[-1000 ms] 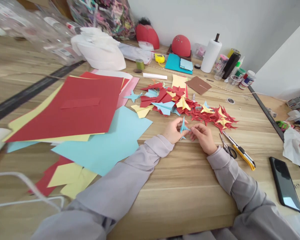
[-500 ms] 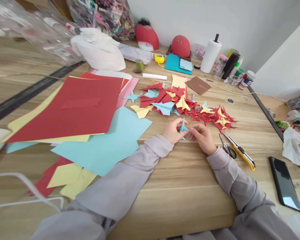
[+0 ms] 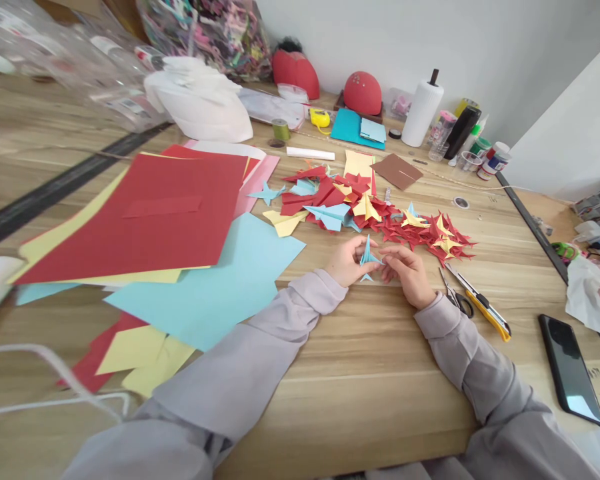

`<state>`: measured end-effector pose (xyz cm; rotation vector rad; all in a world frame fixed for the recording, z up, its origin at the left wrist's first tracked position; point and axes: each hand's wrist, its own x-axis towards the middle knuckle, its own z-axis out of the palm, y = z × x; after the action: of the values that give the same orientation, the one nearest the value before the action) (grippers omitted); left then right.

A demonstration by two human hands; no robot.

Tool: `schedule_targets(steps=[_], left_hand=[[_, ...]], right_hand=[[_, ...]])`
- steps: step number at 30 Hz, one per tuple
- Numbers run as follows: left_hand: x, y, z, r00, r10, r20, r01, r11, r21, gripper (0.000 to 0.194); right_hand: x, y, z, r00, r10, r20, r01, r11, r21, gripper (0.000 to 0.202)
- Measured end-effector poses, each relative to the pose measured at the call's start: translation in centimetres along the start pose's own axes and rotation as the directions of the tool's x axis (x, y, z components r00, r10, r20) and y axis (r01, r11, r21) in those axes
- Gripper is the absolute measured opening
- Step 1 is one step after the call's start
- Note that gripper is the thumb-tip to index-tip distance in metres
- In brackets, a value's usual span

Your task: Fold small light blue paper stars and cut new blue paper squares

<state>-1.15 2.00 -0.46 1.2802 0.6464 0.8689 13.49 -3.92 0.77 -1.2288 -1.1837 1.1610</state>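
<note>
Pinched between the thumb and fingers of my left hand point(image 3: 347, 260) is a small blue paper plane point(image 3: 367, 253), its sharp tip pointing up and one wing reaching right. My right hand point(image 3: 405, 270) closes its thumb and fingertips at that wing's end. Just beyond both hands lies a long pile of folded red paper pieces point(image 3: 330, 190), mixed with yellow and blue ones. Another blue paper plane point(image 3: 329, 216) rests on the near side of this pile. Part of the held plane is covered by my left fingers.
Red sheets point(image 3: 180, 230) and blue sheets point(image 3: 200, 300) spread on the left. Scissors point(image 3: 457, 299) and a yellow utility knife point(image 3: 485, 307) lie right of my right hand, with a phone point(image 3: 570, 367) farther right. A white bottle point(image 3: 422, 113) stands at the back.
My right fingers have shifted slightly to the right along the plane's wing, and the wing shows a little more. The left hand stays nearly in place.
</note>
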Motion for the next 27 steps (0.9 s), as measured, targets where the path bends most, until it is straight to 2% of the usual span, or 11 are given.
schedule_targets(steps=[4, 7, 19, 27], left_hand=[[0.07, 0.29, -0.53, 0.997, -0.025, 0.071, 0.027, 0.999, -0.033, 0.053], [0.20, 0.45, -0.86, 0.994, -0.037, 0.100, 0.042, 0.998, -0.048, 0.054], [0.26, 0.44, -0.80, 0.997, -0.034, 0.063, 0.039, 0.995, -0.090, 0.054], [0.42, 0.17, -0.71, 1.000, 0.007, 0.019, -0.006, 0.999, -0.045, 0.051]], right_hand=[[0.15, -0.25, -0.83, 0.991, -0.022, 0.135, 0.026, 0.999, -0.028, 0.027], [0.21, -0.32, -1.05, 0.984, -0.045, 0.174, 0.055, 0.997, -0.051, 0.025], [0.20, -0.56, -0.58, 0.991, -0.007, 0.131, 0.013, 0.999, -0.043, 0.029], [0.22, -0.30, -0.26, 0.999, 0.004, 0.034, -0.002, 0.999, -0.052, 0.025]])
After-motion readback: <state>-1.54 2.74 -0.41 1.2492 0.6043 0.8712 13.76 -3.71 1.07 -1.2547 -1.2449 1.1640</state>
